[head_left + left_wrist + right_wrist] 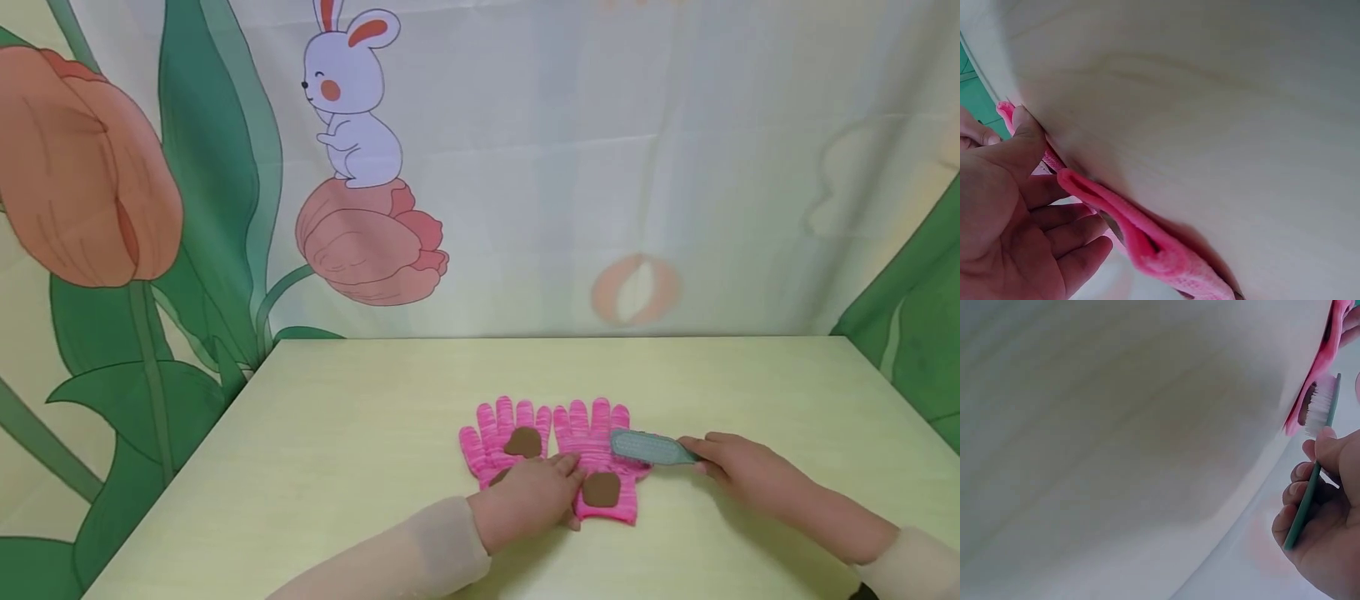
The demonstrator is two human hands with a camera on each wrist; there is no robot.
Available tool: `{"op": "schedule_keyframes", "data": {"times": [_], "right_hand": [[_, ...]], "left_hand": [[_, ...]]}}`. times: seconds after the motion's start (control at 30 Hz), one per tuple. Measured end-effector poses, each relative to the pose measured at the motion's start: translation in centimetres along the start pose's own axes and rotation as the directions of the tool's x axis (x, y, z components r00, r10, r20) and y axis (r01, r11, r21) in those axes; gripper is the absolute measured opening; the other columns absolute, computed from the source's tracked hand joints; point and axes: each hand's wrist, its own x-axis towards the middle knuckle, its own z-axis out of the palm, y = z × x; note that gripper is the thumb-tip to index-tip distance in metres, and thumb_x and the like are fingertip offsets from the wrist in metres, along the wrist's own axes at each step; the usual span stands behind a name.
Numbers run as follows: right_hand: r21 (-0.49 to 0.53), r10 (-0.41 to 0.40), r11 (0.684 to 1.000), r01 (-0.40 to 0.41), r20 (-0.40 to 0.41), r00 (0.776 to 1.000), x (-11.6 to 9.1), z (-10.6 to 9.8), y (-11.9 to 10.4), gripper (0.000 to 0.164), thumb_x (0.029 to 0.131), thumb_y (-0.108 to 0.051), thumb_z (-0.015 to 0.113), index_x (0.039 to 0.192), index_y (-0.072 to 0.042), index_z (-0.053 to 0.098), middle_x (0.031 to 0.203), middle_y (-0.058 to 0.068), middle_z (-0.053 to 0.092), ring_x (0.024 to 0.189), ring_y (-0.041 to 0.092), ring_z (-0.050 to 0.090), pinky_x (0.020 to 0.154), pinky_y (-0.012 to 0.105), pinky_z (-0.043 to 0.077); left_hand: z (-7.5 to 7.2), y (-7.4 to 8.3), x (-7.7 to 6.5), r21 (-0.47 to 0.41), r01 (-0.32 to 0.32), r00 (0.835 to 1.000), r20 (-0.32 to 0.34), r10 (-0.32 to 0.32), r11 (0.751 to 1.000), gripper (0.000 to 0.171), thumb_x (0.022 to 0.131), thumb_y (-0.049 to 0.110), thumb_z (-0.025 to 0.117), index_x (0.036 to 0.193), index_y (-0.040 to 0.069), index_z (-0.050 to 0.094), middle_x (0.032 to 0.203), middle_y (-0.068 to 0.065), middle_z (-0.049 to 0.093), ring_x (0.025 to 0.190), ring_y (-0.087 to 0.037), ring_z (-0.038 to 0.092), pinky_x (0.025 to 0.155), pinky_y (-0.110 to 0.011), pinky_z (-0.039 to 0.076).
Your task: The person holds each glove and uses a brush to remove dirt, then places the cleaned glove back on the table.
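Two pink knitted gloves lie flat side by side on the table, the left glove and the right glove both bearing brown patches. My left hand rests across the inner edges of the gloves with its fingers extended, partly covering a patch on the left one. In the left wrist view, the thumb lies by the pink cuff. My right hand grips the handle of a grey-green brush, whose head is over the right glove's outer side. White bristles face the glove in the right wrist view.
The pale yellow-green table extends around the gloves. Behind it hangs a curtain printed with tulips, leaves and a white rabbit.
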Motion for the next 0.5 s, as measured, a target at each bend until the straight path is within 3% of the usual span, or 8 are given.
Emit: {"op": "schedule_keyframes", "data": {"times": [0.23, 0.5], "right_hand": [[0.000, 0.023, 1.000, -0.023, -0.012, 1.000, -0.6, -0.5, 0.6, 0.036, 0.095, -0.014, 0.070, 0.128, 0.000, 0.068, 0.079, -0.008, 0.052, 0.071, 0.004, 0.039, 0.063, 0.020, 0.039], [0.022, -0.074, 0.997, 0.075, -0.038, 0.997, 1.7, -0.8, -2.1, 0.034, 0.096, -0.014, 0.068, 0.127, 0.000, 0.069, 0.080, -0.007, 0.055, 0.071, 0.002, 0.040, 0.063, 0.020, 0.040]], "left_hand": [[-0.2, -0.1, -0.2, 0.006, 0.011, 1.000, -0.002, -0.011, 1.000, 0.070, 0.093, 0.056, 0.061, 0.153, 0.020, 0.050, 0.162, 0.001, 0.045, 0.147, -0.014, 0.049, 0.110, -0.027, 0.052], [0.1, 0.0, 0.1, 0.007, 0.008, 1.000, -0.009, -0.008, 1.000, 0.072, 0.092, 0.057, 0.060, 0.153, 0.020, 0.049, 0.163, 0.000, 0.043, 0.149, -0.014, 0.046, 0.112, -0.028, 0.051]]}}
